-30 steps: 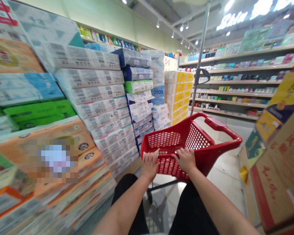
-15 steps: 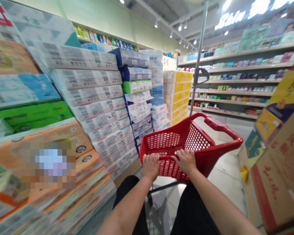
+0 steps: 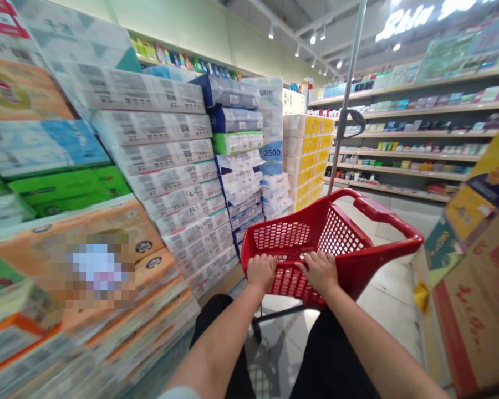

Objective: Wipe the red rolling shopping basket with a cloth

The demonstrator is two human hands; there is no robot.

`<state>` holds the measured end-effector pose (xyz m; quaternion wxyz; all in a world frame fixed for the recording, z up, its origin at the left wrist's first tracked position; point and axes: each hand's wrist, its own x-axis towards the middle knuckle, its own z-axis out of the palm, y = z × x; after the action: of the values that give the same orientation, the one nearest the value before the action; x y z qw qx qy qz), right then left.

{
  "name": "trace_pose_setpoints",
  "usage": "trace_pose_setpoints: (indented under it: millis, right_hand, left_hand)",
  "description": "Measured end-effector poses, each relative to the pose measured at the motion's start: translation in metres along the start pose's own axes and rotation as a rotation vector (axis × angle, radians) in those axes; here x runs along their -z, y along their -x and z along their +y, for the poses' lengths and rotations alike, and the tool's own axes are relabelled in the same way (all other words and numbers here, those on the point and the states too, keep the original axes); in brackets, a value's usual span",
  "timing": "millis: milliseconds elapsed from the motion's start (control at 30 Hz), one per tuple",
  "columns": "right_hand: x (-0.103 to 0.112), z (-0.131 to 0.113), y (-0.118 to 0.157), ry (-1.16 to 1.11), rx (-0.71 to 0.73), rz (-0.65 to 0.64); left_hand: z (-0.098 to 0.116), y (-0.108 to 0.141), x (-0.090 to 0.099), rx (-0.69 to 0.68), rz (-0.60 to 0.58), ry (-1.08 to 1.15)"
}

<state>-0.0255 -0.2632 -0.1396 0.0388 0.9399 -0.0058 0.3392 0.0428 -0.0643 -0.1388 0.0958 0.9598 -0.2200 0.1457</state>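
A red plastic shopping cart point(image 3: 297, 285) stands right in front of me, its holed basket holding nothing that I can see. My left hand point(image 3: 261, 272) is wrapped over the near rim, close to the cart's left corner. Farther right on the same rim, my right hand point(image 3: 321, 271) grips with its fingers over the edge and the thumb pointing left. The cart's handle point(image 3: 382, 213) lies to the right, with neither hand on it. A grey pole with a loop point(image 3: 351, 123) rises at the cart's far side.
Stacked tissue packs point(image 3: 178, 183) rise along the left, orange packs point(image 3: 120, 244) nearest me. Yellow-and-white packs point(image 3: 311, 149) stand beyond. Cardboard boxes point(image 3: 478, 310) line the right side. Shelves of small goods point(image 3: 419, 133) run along the back. White floor tiles point(image 3: 391, 305) show between.
The view has turned slightly left, so the cart, shelves and stacks sit a little farther right. Both hands keep their hold on the rim.
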Motion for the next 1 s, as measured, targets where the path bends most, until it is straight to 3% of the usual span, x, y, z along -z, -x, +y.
trace_pose_setpoints:
  millis: [100, 267, 400, 467, 533, 600, 700, 900, 1000]
  right_hand:
    - [-0.002, -0.001, -0.001, 0.007, -0.006, 0.012]
    - [-0.008, -0.003, -0.002, 0.006, -0.01, 0.058]
    - [-0.013, -0.005, -0.003, -0.008, 0.006, 0.129]
    - [-0.015, -0.006, -0.004, -0.013, 0.003, 0.148]
    - [-0.018, -0.008, -0.007, -0.021, -0.009, 0.147]
    - [-0.02, -0.011, -0.009, -0.032, -0.014, 0.149]
    - [-0.022, -0.015, -0.011, -0.044, 0.003, 0.173]
    - [-0.023, -0.023, -0.014, -0.055, -0.001, 0.198]
    - [-0.023, -0.026, -0.016, -0.061, -0.017, 0.186]
  left_hand:
    - [0.005, -0.007, 0.006, 0.019, -0.032, 0.002]
    - [0.016, 0.0, -0.006, -0.087, 0.142, 0.013]
    - [0.016, -0.018, 0.001, 0.018, 0.001, 0.037]
    - [0.011, -0.024, 0.004, 0.003, -0.036, 0.035]
    - [0.006, -0.02, -0.002, -0.071, 0.019, 0.019]
    - [0.0, -0.009, -0.014, -0.138, 0.154, 0.003]
    - [-0.005, 0.0, -0.026, -0.121, 0.28, -0.008]
    - [-0.013, -0.022, -0.008, -0.098, 0.022, -0.001]
    - [-0.016, -0.015, -0.014, -0.144, 0.107, -0.006]
